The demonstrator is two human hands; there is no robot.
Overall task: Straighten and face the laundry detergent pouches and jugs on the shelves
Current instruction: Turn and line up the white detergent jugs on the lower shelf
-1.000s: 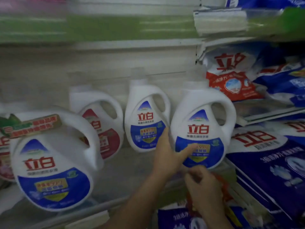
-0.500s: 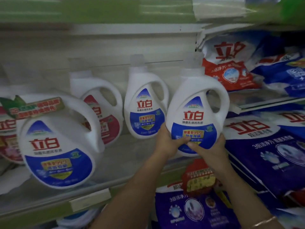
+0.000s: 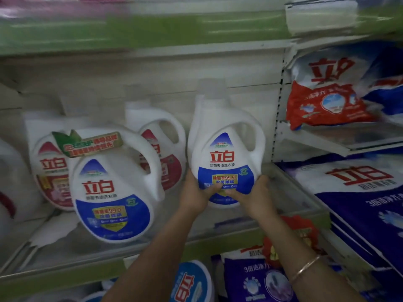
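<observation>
Smearing across the top of the view, the upper shelf edge (image 3: 141,29) is showing only as a green and white streak, with nothing on it readable. The clear cap of the held jug (image 3: 224,149) is fading into the pale back panel. Its lower corners are hiding under the left hand (image 3: 196,192) and the right hand (image 3: 255,199), so its base is possibly resting on the shelf (image 3: 65,264), though the contact is not showing. A red-label jug (image 3: 168,136) is standing behind, half covered by a large blue-label jug (image 3: 113,192) at the shelf front. A second red-label jug (image 3: 50,171) is peeking out at that one's left.

The shelf is running pale and glossy with a green front strip, in dim store light. A slotted upright (image 3: 278,118) is dividing it from the bay on the right, where a red pouch (image 3: 327,103) is lying on a higher shelf and a blue pouch (image 3: 359,192) is slanting below it. A purple pouch (image 3: 261,282) is sitting on the level underneath.

Both forearms are reaching up from the bottom edge. The left hand is gripping the held jug's lower left side and the right hand its lower right. The thumbs are pressing onto the front label and nearly meeting, while the other fingers are curling round behind, out of sight. The jug is standing at the right end of the shelf, label facing the camera, top leaning slightly left. A thin bracelet (image 3: 305,270) is circling the right wrist.
</observation>
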